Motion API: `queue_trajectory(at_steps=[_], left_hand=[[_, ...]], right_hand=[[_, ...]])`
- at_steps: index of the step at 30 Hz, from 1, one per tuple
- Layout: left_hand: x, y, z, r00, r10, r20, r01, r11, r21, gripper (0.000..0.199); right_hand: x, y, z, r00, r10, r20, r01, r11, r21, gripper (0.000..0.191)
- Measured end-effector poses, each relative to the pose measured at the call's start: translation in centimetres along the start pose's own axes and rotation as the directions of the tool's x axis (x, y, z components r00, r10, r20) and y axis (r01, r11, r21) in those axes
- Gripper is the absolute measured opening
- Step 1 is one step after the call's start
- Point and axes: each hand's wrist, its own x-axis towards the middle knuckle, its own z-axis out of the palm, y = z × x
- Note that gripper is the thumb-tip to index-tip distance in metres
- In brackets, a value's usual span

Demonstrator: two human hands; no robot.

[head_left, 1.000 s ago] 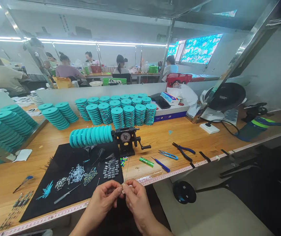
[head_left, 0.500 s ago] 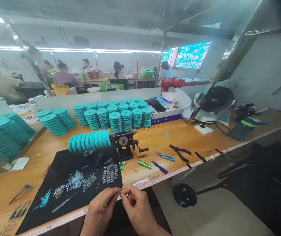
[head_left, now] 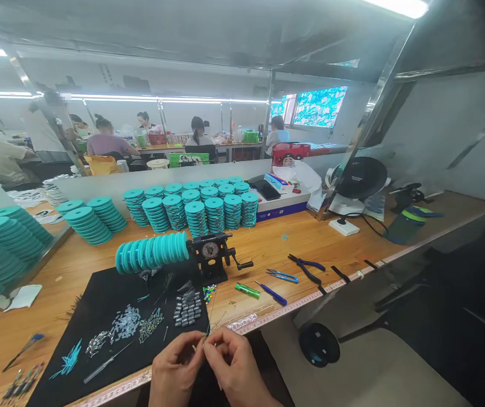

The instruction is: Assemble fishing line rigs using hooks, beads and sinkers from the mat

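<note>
My left hand [head_left: 173, 364] and my right hand [head_left: 236, 364] meet at the front edge of the bench, with fingertips pinched together. A thin strand [head_left: 212, 310] rises from between them, and a small dark piece shows at the fingertips, too small to name. Just beyond lies a black mat [head_left: 111, 288] bearing small dark grey cylinders [head_left: 186, 310], pale translucent pieces [head_left: 126, 322], small metal parts [head_left: 151, 325] and blue thin tubes [head_left: 69, 357]. Behind the mat stands a black hand-crank winder [head_left: 211, 257] with a row of turquoise spools [head_left: 151, 252] on its shaft.
Stacks of turquoise spools [head_left: 195, 217] line the back. To the right lie a green tube [head_left: 247, 290], a blue-handled screwdriver [head_left: 273, 294], blue snips [head_left: 282, 276] and pliers [head_left: 308, 267]. A measuring tape [head_left: 302, 302] runs along the bench edge. Several people sit beyond the partition.
My hands stay together, with the fingertips slightly shifted. The thin strand now shows clearly above them. The camera has tilted up a little, so the scene sits slightly lower and left.
</note>
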Motion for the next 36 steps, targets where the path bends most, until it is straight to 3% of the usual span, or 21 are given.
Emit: queue_trajectory(at_steps=[3,6,9,15,21,29,33,36], left_hand=[[0.4,0.1,0.2,0.973,-0.229,0.040,0.232,0.956,-0.181,0.026],[0.7,-0.2,0.4,0.958,-0.282,0.042,0.285,0.933,-0.220,0.036],[0.8,-0.3,0.5,0.949,-0.311,0.048,0.313,0.918,-0.244,0.041],[0.7,0.4,0.3,0.939,-0.339,0.064,0.344,0.905,-0.251,0.040],[0.7,0.5,0.2,0.932,-0.356,0.071,0.362,0.900,-0.243,0.041],[0.8,0.7,0.3,0.943,-0.320,0.094,0.333,0.918,-0.216,0.042],[0.8,0.5,0.2,0.951,-0.294,0.095,0.307,0.934,-0.182,0.039],[0.7,0.5,0.1,0.962,-0.260,0.087,0.270,0.954,-0.133,0.034]], right_hand=[[-0.2,0.2,-0.8,1.000,0.024,0.008,-0.025,0.995,0.100,0.039],[0.3,1.1,-1.5,0.992,0.037,-0.117,-0.027,0.996,0.085,0.038],[1.4,2.0,-1.4,0.988,0.030,-0.149,-0.026,0.999,0.026,0.032],[2.2,2.0,-0.3,0.988,-0.002,-0.155,-0.003,0.999,-0.033,0.026],[1.4,1.6,-0.7,0.985,-0.065,-0.161,0.047,0.992,-0.113,0.025],[2.3,2.5,-0.5,0.978,0.029,-0.205,-0.021,0.999,0.040,0.031],[1.7,2.2,-0.5,0.978,0.011,-0.207,-0.009,1.000,0.009,0.032],[1.0,1.7,-0.6,0.977,-0.064,-0.205,0.040,0.992,-0.122,0.028]])
